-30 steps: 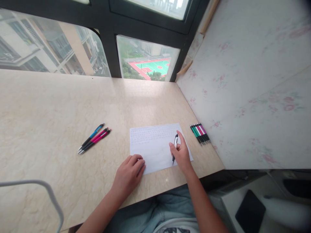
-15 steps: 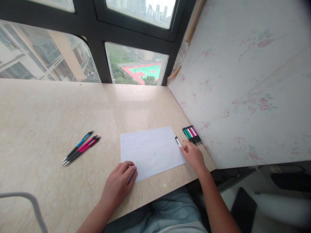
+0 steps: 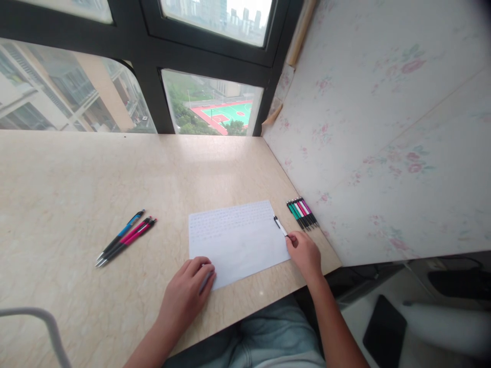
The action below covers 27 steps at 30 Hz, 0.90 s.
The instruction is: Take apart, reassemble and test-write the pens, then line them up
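Observation:
A sheet of white paper (image 3: 238, 250), its upper part covered with lines of handwriting, lies on the table in front of me. My left hand (image 3: 192, 281) rests with curled fingers on its lower left corner. Something bluish shows between thumb and fingers there, but I cannot make it out. At the right edge of the sheet lies a white pen (image 3: 281, 227) with a black clip. The fingertips of my right hand (image 3: 304, 250) close on its near end, with the tip hidden by them.
A row of several coloured pens (image 3: 302, 213) lies by the papered wall (image 3: 383, 153) on the right. Three pens, blue and pink (image 3: 126, 239), lie on the left of the table (image 3: 69, 204). A grey curved tube (image 3: 49, 324) stands at the lower left. Windows border the back.
My right hand has shifted slightly down and its fingers have closed in on the white pen's near end. The left hand stays on the paper. The view has tilted a little.

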Tool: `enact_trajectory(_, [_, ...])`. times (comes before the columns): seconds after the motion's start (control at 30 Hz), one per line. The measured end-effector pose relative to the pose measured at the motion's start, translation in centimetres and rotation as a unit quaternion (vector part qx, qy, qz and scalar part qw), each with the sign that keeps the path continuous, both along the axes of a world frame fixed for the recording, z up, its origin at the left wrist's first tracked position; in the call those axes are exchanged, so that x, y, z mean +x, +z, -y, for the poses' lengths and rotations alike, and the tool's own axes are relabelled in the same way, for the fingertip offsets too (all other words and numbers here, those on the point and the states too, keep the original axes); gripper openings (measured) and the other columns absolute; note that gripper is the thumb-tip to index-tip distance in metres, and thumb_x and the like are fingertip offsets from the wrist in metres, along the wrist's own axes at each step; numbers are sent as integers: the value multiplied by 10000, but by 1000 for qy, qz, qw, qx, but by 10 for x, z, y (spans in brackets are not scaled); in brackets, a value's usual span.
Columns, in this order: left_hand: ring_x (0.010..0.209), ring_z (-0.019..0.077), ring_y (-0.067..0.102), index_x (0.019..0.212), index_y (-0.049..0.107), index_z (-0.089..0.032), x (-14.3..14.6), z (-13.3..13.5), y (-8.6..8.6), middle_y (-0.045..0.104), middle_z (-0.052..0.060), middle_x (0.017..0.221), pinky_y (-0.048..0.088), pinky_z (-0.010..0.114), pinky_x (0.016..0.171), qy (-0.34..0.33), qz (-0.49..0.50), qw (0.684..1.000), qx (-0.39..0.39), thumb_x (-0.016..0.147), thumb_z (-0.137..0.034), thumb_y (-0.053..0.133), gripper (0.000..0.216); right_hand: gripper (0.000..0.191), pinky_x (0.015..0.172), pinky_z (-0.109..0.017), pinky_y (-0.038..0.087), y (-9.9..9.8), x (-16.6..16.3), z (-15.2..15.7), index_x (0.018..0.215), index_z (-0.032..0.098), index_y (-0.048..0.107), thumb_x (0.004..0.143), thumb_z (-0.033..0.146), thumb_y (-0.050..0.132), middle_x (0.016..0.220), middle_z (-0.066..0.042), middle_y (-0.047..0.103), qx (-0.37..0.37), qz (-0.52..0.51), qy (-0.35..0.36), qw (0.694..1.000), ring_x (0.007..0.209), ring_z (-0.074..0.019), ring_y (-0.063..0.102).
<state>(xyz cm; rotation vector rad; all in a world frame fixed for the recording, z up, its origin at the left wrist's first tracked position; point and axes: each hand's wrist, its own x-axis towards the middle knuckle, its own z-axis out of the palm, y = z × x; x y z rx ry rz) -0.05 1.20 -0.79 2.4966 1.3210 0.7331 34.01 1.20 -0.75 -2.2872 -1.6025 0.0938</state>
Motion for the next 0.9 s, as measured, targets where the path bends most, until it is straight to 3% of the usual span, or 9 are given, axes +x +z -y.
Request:
enact_trajectory(0.17, [827, 195, 618, 869, 625, -215, -1, 0, 0, 642, 49, 944, 492, 310, 752, 1, 1, 1000, -1, 919, -258, 505, 136, 130, 634, -286, 311, 11, 11, -19, 861, 194, 686, 868, 254, 570, 848, -51, 667, 22, 90, -47, 995, 836, -204, 559])
enact_trajectory(0.33, [827, 196, 624, 869, 623, -218, 0, -1, 0, 646, 49, 943, 498, 309, 747, 0, 4, 1000, -1, 918, -264, 504, 137, 122, 609, -299, 261, 13, 16, -30, 847, 197, 688, 880, 266, 593, 854, -61, 658, -2, 147, -57, 988, 843, -212, 525])
enact_trajectory(0.7, [823, 196, 623, 868, 630, -219, 0, -1, 0, 646, 49, 941, 503, 312, 753, 2, 7, 1000, -6, 913, -257, 506, 137, 143, 637, -298, 279, 6, 17, -34, 824, 172, 670, 891, 262, 581, 852, -67, 652, 6, 148, -75, 986, 825, -206, 531])
enact_trajectory(0.9, [817, 197, 614, 861, 630, -218, 1, 0, 5, 648, 56, 933, 501, 324, 754, 6, 12, 1000, -19, 911, -242, 501, 140, 215, 660, -289, 335, -1, 9, -20, 906, 170, 686, 897, 272, 497, 882, -84, 670, 85, 97, -62, 990, 832, -215, 569])
